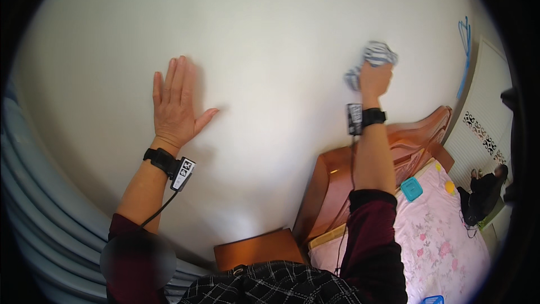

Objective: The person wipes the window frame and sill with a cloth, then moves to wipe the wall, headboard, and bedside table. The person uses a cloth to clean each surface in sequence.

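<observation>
My left hand (174,101) lies flat against the white wall (270,71), its thumb spread to the right and nothing in it. To the right and a little higher, my right hand (376,78) is closed around a crumpled striped cloth (379,53), which is at the wall; part of the cloth hangs out on the hand's left side. The cloth is slightly blurred. Each wrist wears a black band with a small cabled device.
Grey-blue curtain folds (55,202) hang at the left. Below are a wooden cabinet top (257,249) and a carved wooden headboard (325,190). A floral bedsheet (430,236) bears a teal container (411,189). A person in dark clothes (483,194) is at the far right, near blue marks (467,55) on the wall.
</observation>
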A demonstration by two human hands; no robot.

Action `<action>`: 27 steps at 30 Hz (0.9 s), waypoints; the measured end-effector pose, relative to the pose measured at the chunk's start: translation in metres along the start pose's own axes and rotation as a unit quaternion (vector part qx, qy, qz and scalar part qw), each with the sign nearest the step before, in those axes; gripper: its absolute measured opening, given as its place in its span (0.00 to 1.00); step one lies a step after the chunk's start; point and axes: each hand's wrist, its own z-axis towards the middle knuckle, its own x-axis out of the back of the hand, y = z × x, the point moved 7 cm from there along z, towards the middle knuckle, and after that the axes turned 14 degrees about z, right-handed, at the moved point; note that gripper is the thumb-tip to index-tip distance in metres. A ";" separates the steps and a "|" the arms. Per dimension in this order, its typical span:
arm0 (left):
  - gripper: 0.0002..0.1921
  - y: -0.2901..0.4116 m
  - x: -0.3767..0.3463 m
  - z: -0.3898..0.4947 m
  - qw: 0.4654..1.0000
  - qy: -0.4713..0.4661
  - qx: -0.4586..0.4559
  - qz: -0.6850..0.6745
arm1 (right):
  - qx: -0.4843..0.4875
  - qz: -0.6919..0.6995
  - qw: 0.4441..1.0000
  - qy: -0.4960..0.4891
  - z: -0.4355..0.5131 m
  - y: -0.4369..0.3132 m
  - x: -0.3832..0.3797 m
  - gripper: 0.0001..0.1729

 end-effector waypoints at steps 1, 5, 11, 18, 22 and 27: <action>0.54 0.000 -0.001 -0.001 1.000 -0.003 -0.001 -0.002 | 0.092 0.060 0.994 -0.012 -0.030 -0.022 -0.002 0.32; 0.56 0.001 0.004 0.001 1.000 0.017 -0.007 -0.021 | 0.281 0.184 0.935 -0.115 -0.185 -0.104 -0.009 0.25; 0.51 0.006 0.010 0.002 0.999 0.006 -0.032 -0.007 | 0.519 0.278 0.768 -0.250 -0.360 -0.164 0.023 0.13; 0.44 0.008 0.001 -0.001 0.996 -0.013 -0.030 0.080 | 0.385 0.251 0.874 -0.157 -0.259 -0.071 0.016 0.31; 0.43 0.007 0.001 -0.001 0.999 -0.003 -0.021 0.047 | 0.282 0.159 0.945 -0.048 -0.175 0.038 0.020 0.30; 0.45 0.007 0.002 0.000 0.999 0.000 -0.020 0.038 | 0.046 -0.030 0.998 0.023 -0.107 0.145 0.032 0.32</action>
